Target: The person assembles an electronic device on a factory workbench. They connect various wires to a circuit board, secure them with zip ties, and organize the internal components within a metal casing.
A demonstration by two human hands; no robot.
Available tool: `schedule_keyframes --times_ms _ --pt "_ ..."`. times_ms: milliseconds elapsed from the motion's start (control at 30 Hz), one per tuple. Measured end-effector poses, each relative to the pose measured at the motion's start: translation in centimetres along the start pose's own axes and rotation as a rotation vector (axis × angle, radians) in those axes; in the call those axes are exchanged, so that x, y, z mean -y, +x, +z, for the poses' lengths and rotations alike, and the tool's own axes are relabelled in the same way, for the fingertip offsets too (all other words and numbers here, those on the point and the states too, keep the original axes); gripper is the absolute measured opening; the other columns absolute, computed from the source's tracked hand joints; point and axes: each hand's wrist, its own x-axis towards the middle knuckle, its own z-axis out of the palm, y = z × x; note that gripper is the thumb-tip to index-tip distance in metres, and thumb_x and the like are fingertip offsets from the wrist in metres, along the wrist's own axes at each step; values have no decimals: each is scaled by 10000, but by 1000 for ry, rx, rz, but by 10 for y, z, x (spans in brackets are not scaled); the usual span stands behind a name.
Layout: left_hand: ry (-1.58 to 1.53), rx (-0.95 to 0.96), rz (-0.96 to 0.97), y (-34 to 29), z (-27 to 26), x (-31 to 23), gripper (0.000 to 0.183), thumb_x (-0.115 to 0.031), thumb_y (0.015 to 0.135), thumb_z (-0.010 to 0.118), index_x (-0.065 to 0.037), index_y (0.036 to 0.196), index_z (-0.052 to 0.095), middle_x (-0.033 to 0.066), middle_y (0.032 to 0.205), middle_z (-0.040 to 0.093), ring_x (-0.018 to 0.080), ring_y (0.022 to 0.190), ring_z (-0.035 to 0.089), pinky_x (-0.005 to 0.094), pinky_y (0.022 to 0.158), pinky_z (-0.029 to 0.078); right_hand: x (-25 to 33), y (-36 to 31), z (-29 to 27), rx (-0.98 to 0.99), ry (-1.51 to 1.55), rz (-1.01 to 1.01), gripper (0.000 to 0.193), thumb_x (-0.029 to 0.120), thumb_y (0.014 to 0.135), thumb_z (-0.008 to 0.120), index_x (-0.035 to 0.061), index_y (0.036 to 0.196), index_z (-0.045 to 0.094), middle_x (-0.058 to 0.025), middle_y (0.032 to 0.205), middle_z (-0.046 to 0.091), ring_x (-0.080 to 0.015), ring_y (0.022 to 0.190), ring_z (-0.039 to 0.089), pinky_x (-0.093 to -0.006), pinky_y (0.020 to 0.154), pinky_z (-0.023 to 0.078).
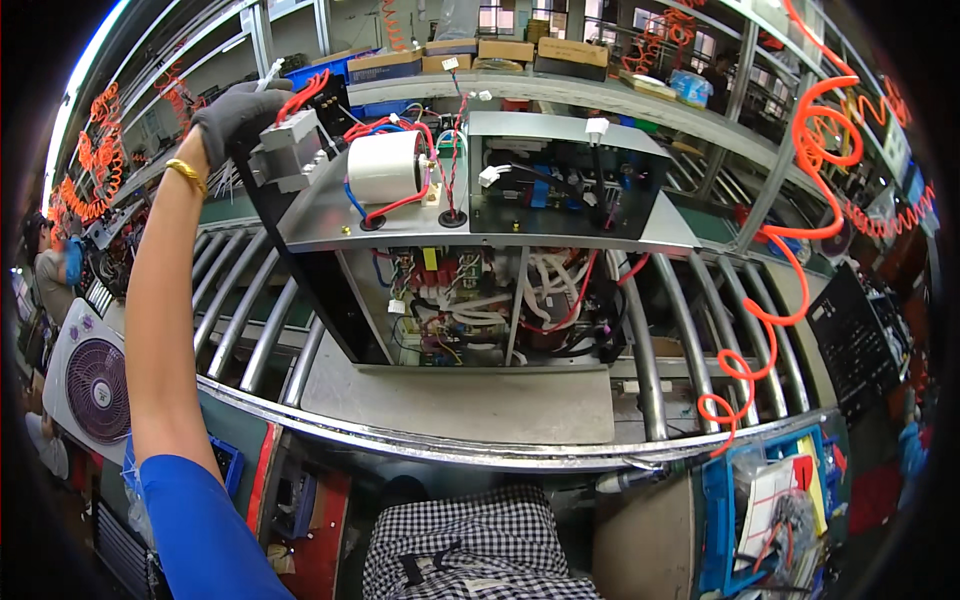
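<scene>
My left hand (238, 117), in a dark grey glove, reaches to the far left. Its fingers curl over the top of the black side panel (262, 205) of an open metal electrical unit. A white strip (270, 74) sticks up by the fingertips; whether they hold it I cannot tell. Right beside the hand, a grey metal block (290, 150) with red wires is fixed to the panel. On the unit's top shelf (330, 222) stands a white cylinder (386, 167) with red and blue wires. Below lie circuit boards (450, 290) and bundled white cables (555, 285). My right hand is out of view.
The unit rests on a pale board (480, 405) over a roller conveyor (655, 345). An orange coiled air hose (770, 310) hangs at right. A blue bin (715, 530) stands lower right, a fan (98, 390) at left. Cardboard boxes (570, 55) line the back shelf.
</scene>
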Motion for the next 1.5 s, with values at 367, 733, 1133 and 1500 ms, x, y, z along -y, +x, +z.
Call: schedule_keyframes --times_ms 367,733,1133,1500 --pt "29 -296 646 -175 141 3 284 -266 984 566 -44 1136 657 78 876 681 104 781 622 294 706 517 110 -40 -88 -104 -5 -62 449 405 925 550 25 1117 691 -223 1144 671 -403 1076 627 -447 930 486" --pt "619 4 232 -182 289 60 402 -431 927 561 -48 981 669 213 946 697 406 920 663 494 794 504 348 -124 -256 -119 -79 -711 432 413 989 523 53 1176 671 -180 1137 689 -339 1084 644 -397 933 498" --pt "113 291 33 -161 286 26 571 -542 971 497 -6 942 694 67 605 610 168 522 583 330 522 460 501 -63 -323 -767 354 -1246 495 144 900 672 100 1374 539 -136 1018 646 -257 864 655 -348 786 530" --pt "321 230 273 -161 262 19 530 -530 961 472 -45 964 687 248 881 676 435 897 644 486 776 498 520 -58 -331 -524 740 -1224 399 295 973 638 -4 1238 641 -90 1047 694 -148 966 625 -294 854 501"
